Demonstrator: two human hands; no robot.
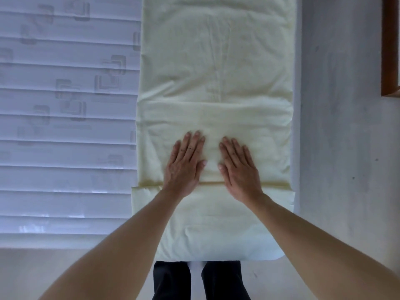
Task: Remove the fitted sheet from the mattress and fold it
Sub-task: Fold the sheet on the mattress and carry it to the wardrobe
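Sheet [216,61], pale yellow, lies folded into a long strip along the right side of the bare mattress [65,126], running from six o'clock, just above your dark trouser legs [199,280], up to twelve o'clock and out of view. Its left edge is a straight line against the quilted white mattress top, which stretches open and uncovered toward nine o'clock. Its right edge sits almost flush with the mattress side; past it, at three o'clock, is pale floor [346,148], with a brown wooden frame [390,46] at two o'clock. A folded layer crosses the strip, its far edge above your fingertips and its near crease under your palms. Your left hand [184,165] and right hand [238,169] rest palm down side by side near the centre, close but not touching, fingers straight and lightly spread, gripping nothing. Both bare forearms reach in from five and seven o'clock.
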